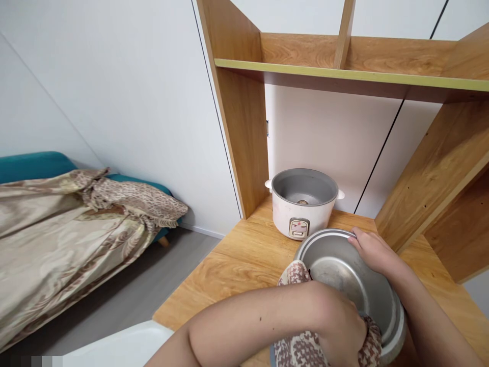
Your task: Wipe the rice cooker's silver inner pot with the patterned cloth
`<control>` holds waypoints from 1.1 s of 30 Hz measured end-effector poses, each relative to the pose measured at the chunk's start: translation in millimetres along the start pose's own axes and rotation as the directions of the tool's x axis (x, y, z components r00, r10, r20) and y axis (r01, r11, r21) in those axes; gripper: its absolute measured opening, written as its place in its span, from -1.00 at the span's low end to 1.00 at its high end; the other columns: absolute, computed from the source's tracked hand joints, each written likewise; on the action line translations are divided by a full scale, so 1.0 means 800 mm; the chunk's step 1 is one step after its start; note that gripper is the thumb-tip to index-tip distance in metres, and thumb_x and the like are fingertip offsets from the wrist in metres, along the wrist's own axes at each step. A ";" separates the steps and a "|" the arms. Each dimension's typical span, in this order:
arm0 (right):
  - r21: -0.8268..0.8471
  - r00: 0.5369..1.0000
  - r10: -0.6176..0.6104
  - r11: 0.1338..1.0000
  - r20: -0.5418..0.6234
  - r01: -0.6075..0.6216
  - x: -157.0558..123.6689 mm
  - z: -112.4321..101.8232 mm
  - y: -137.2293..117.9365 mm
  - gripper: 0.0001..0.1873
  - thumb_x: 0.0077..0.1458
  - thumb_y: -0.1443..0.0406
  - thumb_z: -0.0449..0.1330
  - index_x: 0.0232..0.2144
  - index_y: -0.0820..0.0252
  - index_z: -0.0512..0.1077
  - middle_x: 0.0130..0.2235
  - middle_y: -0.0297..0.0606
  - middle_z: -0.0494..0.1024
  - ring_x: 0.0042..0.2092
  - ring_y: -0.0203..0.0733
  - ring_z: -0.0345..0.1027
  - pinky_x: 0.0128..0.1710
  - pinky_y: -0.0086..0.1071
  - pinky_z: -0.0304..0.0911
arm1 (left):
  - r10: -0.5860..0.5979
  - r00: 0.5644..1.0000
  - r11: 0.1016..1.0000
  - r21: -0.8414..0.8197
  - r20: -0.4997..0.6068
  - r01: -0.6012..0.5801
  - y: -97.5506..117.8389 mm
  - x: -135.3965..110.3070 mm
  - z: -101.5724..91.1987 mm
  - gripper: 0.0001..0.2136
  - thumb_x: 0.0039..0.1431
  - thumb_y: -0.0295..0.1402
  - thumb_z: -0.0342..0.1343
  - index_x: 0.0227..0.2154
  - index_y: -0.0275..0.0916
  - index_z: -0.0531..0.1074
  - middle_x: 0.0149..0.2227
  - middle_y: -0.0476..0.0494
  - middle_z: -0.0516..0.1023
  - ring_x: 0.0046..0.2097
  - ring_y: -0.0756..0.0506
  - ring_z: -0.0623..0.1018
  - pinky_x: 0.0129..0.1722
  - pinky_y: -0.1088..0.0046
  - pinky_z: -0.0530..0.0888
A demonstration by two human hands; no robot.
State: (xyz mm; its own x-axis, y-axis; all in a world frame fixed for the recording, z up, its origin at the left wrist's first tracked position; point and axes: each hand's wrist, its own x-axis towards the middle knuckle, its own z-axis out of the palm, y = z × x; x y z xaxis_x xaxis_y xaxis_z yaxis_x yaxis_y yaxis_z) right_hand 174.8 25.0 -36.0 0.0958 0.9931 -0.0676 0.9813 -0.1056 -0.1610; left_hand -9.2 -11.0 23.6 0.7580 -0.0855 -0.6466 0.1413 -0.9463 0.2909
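A bare metal inner pot (346,278) is tilted toward me over the wooden desk (237,260). My right hand (372,250) grips its far rim, fingers curled over the edge. My left hand (340,326) is closed on a brown-and-white houndstooth cloth (296,275) pressed against the pot's near rim and inside wall. Behind the pot stands a white rice cooker body (301,204) with no lid, its grey cavity bare and its switch panel facing me.
Wooden shelving (344,71) rises over the desk, with uprights at left and right of the cooker. A teal sofa (34,165) under a patterned beige blanket (69,224) stands at the left. Something white (126,346) shows at the bottom edge.
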 end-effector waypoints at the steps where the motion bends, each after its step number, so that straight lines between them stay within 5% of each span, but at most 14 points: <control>1: 0.000 1.000 0.001 1.000 0.000 -0.001 0.000 0.000 0.000 -0.61 0.33 0.05 0.12 0.00 0.21 0.42 -0.08 -0.20 0.53 -0.06 -0.17 0.45 0.00 -0.11 0.41 | 0.012 1.000 1.000 0.009 -0.018 -0.012 0.000 0.000 0.000 -0.50 0.07 -0.35 0.12 0.05 -0.57 0.49 -0.13 -0.40 0.66 -0.24 -0.19 0.62 -0.36 0.38 0.49; 7: 0.005 1.000 -0.001 1.000 -0.002 0.001 -0.001 -0.001 -0.001 -0.61 0.33 0.05 0.12 0.01 0.21 0.42 -0.08 -0.20 0.53 -0.07 -0.18 0.45 -0.01 -0.12 0.41 | 0.042 0.999 0.998 0.041 -0.018 -0.041 -0.002 0.002 -0.001 -0.60 0.11 -0.33 0.09 -0.07 -0.54 0.55 -0.20 -0.36 0.66 -0.29 -0.16 0.59 -0.35 0.39 0.48; 33: 0.000 1.000 0.002 1.000 0.005 -0.002 -0.002 -0.002 -0.002 -0.61 0.33 0.05 0.11 -0.01 0.21 0.42 -0.10 -0.22 0.53 -0.09 -0.19 0.45 -0.02 -0.14 0.41 | 0.029 0.999 1.000 -0.006 -0.018 -0.029 -0.006 0.009 0.006 -0.46 0.03 -0.26 0.14 0.03 -0.55 0.50 -0.17 -0.42 0.66 -0.30 -0.19 0.61 -0.41 0.37 0.49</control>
State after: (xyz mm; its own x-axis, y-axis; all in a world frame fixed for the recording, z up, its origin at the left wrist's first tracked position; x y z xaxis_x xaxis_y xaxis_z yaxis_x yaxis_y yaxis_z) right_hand 173.6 23.6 -34.1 0.0967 0.9927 -0.0724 0.9812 -0.1073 -0.1607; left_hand -7.2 -8.3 14.2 0.7733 -0.1073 -0.6249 0.1232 -0.9414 0.3140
